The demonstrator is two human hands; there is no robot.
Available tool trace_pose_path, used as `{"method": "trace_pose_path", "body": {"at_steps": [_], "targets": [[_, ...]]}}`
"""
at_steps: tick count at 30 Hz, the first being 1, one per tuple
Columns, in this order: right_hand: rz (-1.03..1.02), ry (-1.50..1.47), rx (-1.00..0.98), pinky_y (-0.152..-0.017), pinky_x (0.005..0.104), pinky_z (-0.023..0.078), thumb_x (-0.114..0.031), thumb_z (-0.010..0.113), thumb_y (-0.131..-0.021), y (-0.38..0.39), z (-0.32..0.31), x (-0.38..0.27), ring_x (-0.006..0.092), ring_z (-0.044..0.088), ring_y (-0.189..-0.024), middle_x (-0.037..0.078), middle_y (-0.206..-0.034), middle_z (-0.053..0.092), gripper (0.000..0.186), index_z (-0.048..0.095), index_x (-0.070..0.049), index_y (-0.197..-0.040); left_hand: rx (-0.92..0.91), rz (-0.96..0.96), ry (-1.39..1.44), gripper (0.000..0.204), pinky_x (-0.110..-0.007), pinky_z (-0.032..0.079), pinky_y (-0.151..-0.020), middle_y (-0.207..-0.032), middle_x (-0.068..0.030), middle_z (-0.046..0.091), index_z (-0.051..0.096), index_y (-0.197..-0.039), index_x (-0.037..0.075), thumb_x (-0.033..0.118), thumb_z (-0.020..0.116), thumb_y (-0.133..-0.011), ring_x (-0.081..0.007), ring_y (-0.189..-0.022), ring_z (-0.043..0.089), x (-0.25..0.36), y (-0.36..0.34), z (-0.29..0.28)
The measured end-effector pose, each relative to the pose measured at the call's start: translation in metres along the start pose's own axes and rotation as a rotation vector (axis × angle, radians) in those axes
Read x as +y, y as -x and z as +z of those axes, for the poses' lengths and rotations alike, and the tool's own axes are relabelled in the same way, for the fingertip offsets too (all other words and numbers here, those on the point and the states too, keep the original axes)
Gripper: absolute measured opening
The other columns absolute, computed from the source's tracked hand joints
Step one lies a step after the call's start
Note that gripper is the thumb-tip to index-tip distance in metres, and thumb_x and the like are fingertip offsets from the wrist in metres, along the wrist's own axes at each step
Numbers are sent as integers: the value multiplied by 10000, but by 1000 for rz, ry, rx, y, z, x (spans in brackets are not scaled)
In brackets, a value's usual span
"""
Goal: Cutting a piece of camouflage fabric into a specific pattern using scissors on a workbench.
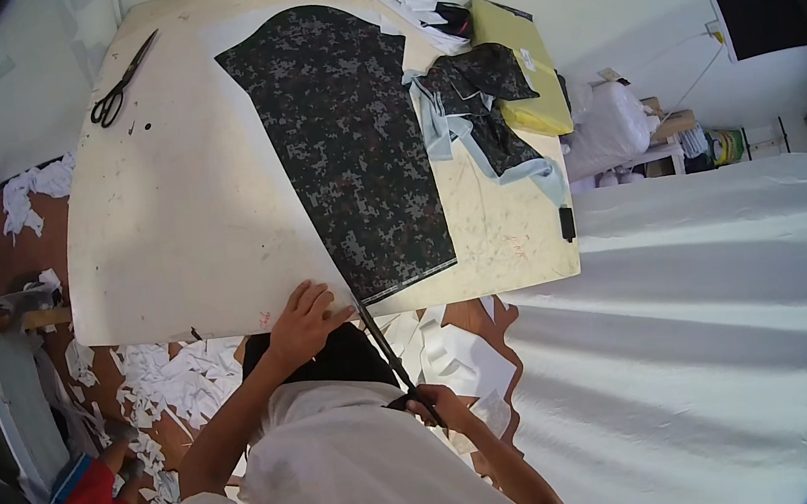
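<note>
A dark camouflage fabric panel with a rounded far end lies flat on the cream table. In my right hand, below the near table edge, are long dark scissors, the fingers closed around the handles. The scissor blades point up and left, with their tips at the panel's near left corner. Beside that corner my left hand rests flat at the table edge, fingers stretched out and holding nothing. Whether the blades have fabric between them is too small to tell.
A second pair of scissors lies far left on the table. Camouflage and pale blue scraps sit by a yellow block at the right. White cuttings cover the floor. A large white cloth spreads to the right.
</note>
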State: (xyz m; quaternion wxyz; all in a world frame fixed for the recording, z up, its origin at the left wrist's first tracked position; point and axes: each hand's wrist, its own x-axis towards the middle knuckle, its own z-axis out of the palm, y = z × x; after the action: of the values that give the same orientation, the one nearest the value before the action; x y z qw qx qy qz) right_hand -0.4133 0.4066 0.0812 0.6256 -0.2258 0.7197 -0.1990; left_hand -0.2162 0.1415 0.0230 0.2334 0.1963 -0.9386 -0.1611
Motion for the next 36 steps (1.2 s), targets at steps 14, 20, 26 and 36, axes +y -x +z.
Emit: {"method": "trace_pose_path", "body": {"at_steps": [14, 20, 26, 36], "targets": [[101, 24, 42, -513, 255, 418, -466, 758, -846, -22, 7, -47, 98, 525, -530, 16, -605, 556, 478, 638, -12, -757, 55, 3, 38, 325, -493, 379, -1110, -1044, -72, 564, 735, -1063, 220, 87, 653, -778, -271, -1181, 526, -1, 0, 1], [67, -88, 40, -457, 249, 398, -471, 779, -828, -41, 11, -74, 94, 518, -478, -8, -565, 519, 501, 550, -57, -664, 60, 25, 59, 256, -484, 372, -1110, -1070, -58, 574, 740, -1025, 227, 126, 639, -813, -255, -1172, 524, -4, -1, -1], [112, -33, 29, -479, 260, 414, -436, 734, -883, -49, 16, -92, 97, 527, -491, -7, -586, 538, 428, 581, -60, -747, 57, 59, 82, 242, -502, 367, -1109, -1068, -71, 572, 737, -997, 209, 103, 635, -804, -262, -1187, 516, -6, 1, 0], [-24, -69, 28, -464, 271, 440, -447, 729, -882, -81, 18, -118, 122, 563, -494, 8, -595, 549, 443, 586, -55, -733, 42, 107, 134, 278, -476, 381, -1099, -1117, -89, 590, 731, -1008, 163, 92, 639, -756, -283, -1197, 528, -7, 1, -4]]}}
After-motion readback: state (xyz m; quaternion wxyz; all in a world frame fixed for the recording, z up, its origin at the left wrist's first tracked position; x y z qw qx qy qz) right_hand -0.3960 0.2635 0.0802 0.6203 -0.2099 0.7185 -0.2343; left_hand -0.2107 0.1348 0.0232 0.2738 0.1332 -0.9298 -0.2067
